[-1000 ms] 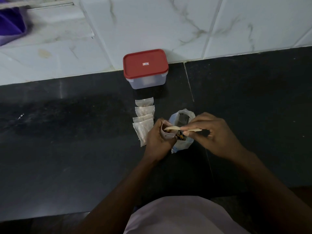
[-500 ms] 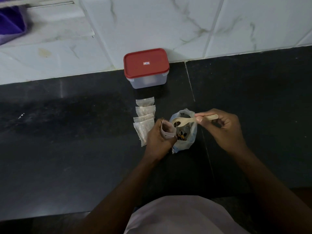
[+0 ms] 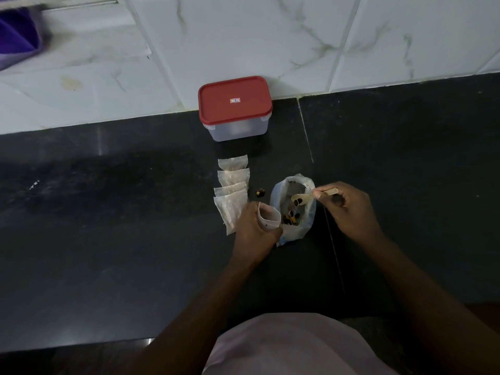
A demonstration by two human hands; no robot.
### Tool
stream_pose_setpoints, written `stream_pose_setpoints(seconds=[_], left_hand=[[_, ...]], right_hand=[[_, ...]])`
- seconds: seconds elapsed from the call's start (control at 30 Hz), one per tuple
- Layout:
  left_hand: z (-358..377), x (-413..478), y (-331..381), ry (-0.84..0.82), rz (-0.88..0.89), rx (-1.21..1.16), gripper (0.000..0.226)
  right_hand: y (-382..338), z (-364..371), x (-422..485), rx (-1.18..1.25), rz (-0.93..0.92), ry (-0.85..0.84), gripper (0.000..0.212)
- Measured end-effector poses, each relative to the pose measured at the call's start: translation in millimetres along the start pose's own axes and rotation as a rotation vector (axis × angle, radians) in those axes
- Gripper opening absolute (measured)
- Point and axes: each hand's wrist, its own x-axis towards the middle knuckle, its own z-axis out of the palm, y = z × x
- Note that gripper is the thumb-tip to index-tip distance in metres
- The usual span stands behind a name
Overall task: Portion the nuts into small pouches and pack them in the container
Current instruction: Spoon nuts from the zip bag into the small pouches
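The left hand curls its fingers round an open small pouch, mouth up, just left of the nut bag, above which the right hand pinches a wooden spoon, handle running rightward, loaded bowl nearest the pouch.

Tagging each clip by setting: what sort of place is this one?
Probably a home kitchen counter: a dark stone worktop backed by white marbled wall tiles, with a red-lidded food container against the wall and a bag of nuts in front.
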Motion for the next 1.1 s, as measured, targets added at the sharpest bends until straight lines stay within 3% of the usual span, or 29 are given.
stream_pose_setpoints(seconds=[0.23, 0.5, 0.67, 1.1], left_hand=[[3.3, -6.8, -5.3, 0.009, -0.034, 0.013, 0.035], [8.6, -7.0, -7.4, -0.043, -0.263, -0.032, 0.039], [10.9, -7.3, -3.1, -0.051, -0.372, -0.082, 0.039], [9.2, -8.7, -1.8, -0.105, -0.384, -0.172, 0.033]], right_hand=[[7.1, -0.4, -6.1, 0.011, 0.004, -0.133, 0.014], [13.6, -1.7, -2.9, 0.043, 0.066, -0.165, 0.012], [9.9, 12.0, -13.3, 0.168, 0.287, -0.09, 0.008], [-2.6, 28.9, -9.9, 0.538, 0.825, 0.068, 0.015]])
